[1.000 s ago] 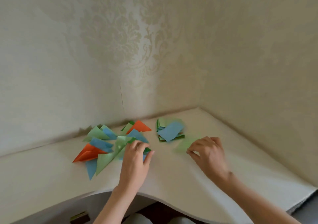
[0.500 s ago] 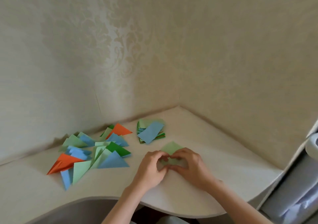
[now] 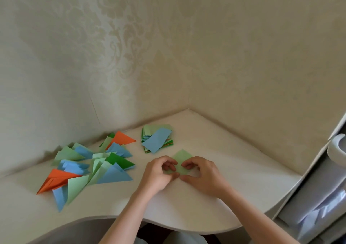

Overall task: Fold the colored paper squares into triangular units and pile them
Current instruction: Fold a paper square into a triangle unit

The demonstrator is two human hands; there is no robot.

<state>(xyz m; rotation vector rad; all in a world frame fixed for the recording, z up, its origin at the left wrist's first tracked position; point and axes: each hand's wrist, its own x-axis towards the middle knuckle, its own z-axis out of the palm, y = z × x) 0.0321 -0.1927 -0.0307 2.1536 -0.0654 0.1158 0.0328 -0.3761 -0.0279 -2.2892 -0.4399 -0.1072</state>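
left hand (image 3: 159,174) + right hand (image 3: 203,174) | pinch green paper (image 3: 182,159) | table (image 3: 215,150)

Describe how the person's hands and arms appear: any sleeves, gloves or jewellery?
Both the left hand and the right hand are bare, with no gloves. No rings, watch or bracelet show. Both forearms are uncovered as far as the frame's lower edge, so no sleeve is in view.

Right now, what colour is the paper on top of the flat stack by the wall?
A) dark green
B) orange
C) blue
C: a blue sheet lies slantwise on top of the stack of unfolded paper, with pale green showing beneath it.
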